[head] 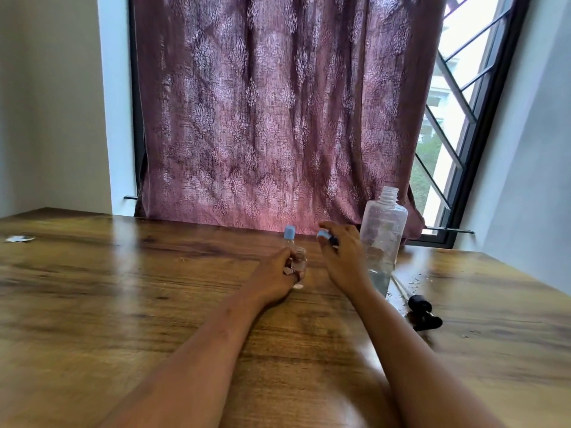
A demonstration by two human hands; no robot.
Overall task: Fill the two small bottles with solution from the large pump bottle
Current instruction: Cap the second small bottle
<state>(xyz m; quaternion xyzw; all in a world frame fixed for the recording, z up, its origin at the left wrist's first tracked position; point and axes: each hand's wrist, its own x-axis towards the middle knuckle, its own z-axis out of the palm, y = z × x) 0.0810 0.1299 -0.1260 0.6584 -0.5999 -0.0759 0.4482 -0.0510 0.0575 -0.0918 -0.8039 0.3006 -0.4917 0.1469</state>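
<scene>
Much of one small bottle (299,260) is hidden inside the closed left hand (278,273), which grips it upright on the wooden table (123,288); its neck is blurred and no cap can be made out on it. A second small bottle (289,237), blue-capped, stands just behind, at about 12 o'clock from that hand. One loose blue cap (323,234) is pinched in the fingertips of the right hand (343,261). One large clear bottle (381,239), its neck open, stands at 3 o'clock from the right hand, partly hidden by it. The black pump head (424,310) lies at 5 o'clock, motion-blurred.
</scene>
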